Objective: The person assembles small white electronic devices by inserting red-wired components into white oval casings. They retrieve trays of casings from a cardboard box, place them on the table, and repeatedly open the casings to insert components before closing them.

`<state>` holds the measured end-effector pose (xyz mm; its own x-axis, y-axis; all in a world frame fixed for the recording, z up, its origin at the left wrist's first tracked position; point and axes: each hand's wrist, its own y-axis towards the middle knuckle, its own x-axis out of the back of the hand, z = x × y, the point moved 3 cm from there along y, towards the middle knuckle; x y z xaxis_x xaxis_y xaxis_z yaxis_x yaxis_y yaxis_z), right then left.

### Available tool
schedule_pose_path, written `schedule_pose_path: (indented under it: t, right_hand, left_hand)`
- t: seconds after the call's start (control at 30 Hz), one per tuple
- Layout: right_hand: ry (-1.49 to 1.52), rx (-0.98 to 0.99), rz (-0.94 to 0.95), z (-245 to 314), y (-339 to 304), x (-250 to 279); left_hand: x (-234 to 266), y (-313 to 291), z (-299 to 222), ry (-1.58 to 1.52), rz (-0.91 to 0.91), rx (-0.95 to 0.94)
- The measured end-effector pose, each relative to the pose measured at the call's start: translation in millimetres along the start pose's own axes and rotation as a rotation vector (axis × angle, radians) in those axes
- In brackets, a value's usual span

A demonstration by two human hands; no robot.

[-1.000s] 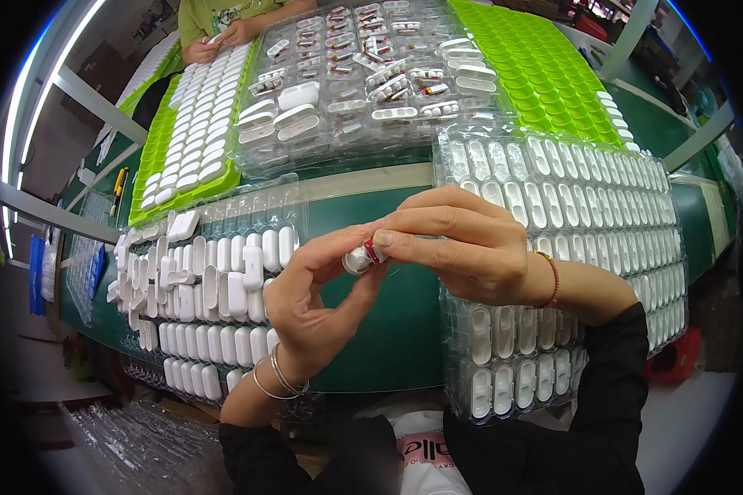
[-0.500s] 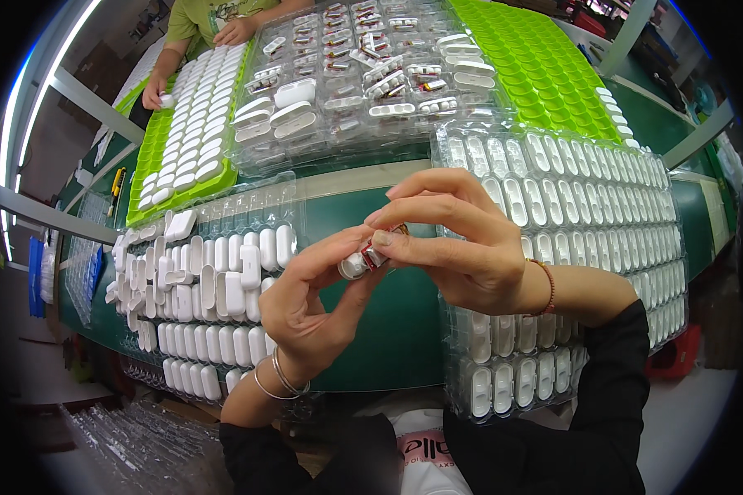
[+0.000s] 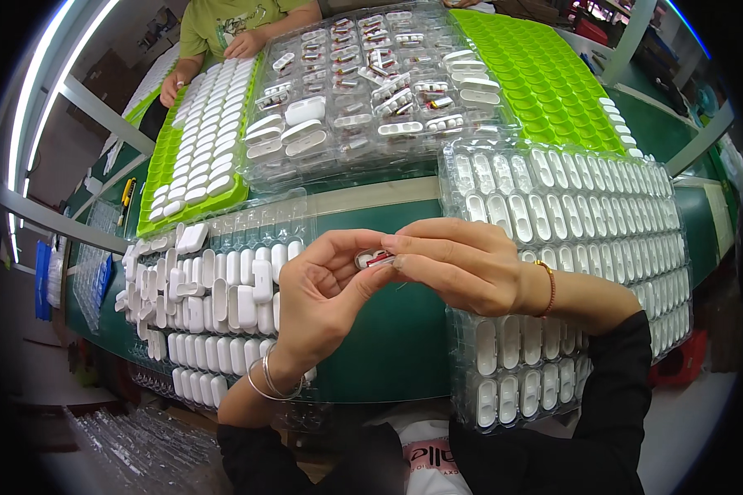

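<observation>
A small white plastic insert with a red and silver piece in it [image 3: 374, 259] is held up above the dark green table. My left hand [image 3: 318, 289] pinches its near side between thumb and fingers. From the other side, my right hand [image 3: 470, 268] presses fingertips against its right end, and those fingers cover part of it. Left of my hands lies a clear tray holding white case shells [image 3: 235, 356], some heaped loosely on top. To the right, a clear tray [image 3: 462, 367] carries rows of hollow white oblong shells.
Beyond my hands, stacked clear trays [image 3: 305, 169] hold similar inserts and a few open cases. A green tray [image 3: 158, 216] of white cases stands far left, beside a co-worker's hand [image 3: 172, 89]. Another green tray [image 3: 545, 91] with round hollows stands far right. Metal posts [image 3: 107, 113] flank the table.
The insert has turned between my fingers, so its red piece now faces up. My right-hand fingers have come down closer over it. The co-worker's hand has moved off the white cases.
</observation>
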<state>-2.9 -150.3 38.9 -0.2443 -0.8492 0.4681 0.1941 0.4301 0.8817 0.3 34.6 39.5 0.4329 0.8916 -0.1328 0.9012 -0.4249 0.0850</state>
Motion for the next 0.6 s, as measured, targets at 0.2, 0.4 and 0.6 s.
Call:
schedule_pose_path:
  t: [0.2, 0.4, 0.6]
  right_hand:
    - [-0.096, -0.346, 0.036, -15.6, 7.4, 9.0]
    - [0.013, -0.434, 0.150, -26.0, -1.3, -11.8]
    - [0.021, -0.441, 0.168, -30.7, -14.0, -10.6]
  left_hand:
    - [30.2, 85.6, -11.8, 0.303, -0.140, -0.228]
    - [169.4, 217.8, -17.9, 1.302, -0.611, -0.494]
    - [128.2, 241.7, 10.6, 1.450, -0.500, -0.494]
